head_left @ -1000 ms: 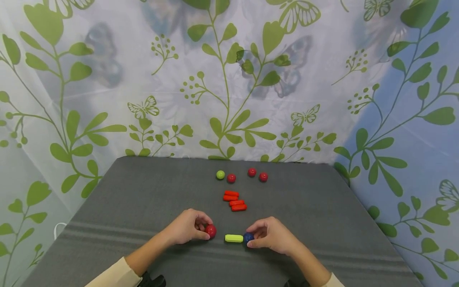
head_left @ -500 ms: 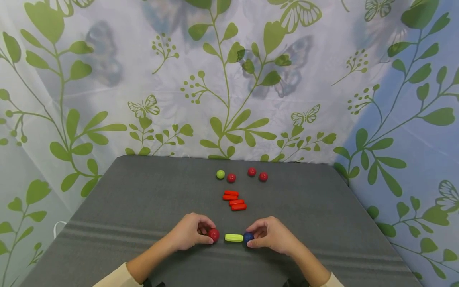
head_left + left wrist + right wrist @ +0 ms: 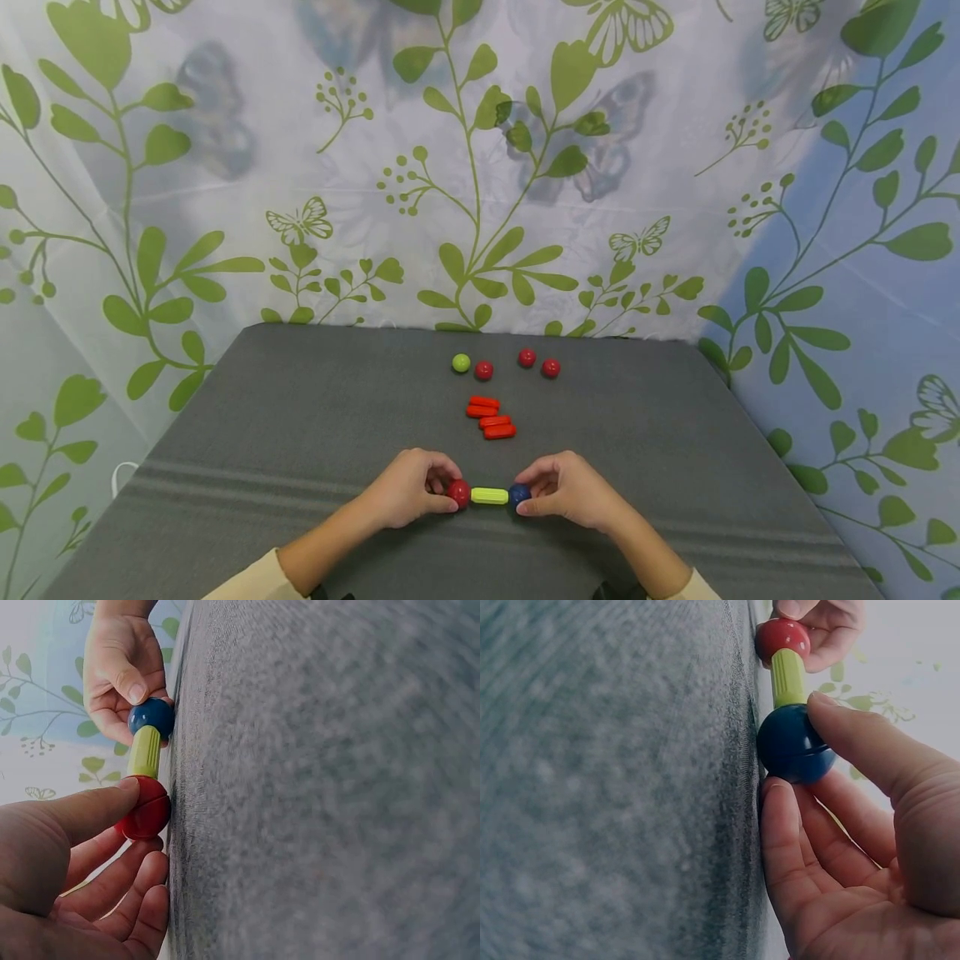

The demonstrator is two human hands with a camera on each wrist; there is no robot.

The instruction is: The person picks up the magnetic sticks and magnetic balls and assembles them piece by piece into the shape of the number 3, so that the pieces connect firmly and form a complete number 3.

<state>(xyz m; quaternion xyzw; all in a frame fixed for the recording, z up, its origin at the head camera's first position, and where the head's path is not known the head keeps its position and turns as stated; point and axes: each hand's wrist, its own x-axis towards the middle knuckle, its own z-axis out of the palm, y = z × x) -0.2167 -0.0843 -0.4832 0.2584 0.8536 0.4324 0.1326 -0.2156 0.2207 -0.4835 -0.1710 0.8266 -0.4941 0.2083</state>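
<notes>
My left hand (image 3: pixel 420 487) pinches a glossy red ball (image 3: pixel 459 494) between thumb and fingers, close over the grey cloth. Opposite it, my right hand (image 3: pixel 562 492) pinches a dark blue ball (image 3: pixel 519 497). Between the two balls lies a short ribbed yellow-green rod (image 3: pixel 489 497), its ends right at both balls. In the left wrist view the red ball (image 3: pixel 147 808), rod (image 3: pixel 144 752) and blue ball (image 3: pixel 151 717) form one line. The right wrist view shows a seam around the blue ball (image 3: pixel 795 744).
Beyond the hands, several red rods (image 3: pixel 492 419) lie on the grey table (image 3: pixel 337 392). Farther back sit a yellow-green ball (image 3: pixel 461 362) and red balls (image 3: pixel 527 357). A leaf-patterned curtain (image 3: pixel 480 167) hangs behind the table.
My left hand has moved right with the red ball, closing the gap to the rod's left end. The right hand, blue ball and rod have stayed nearly still.
</notes>
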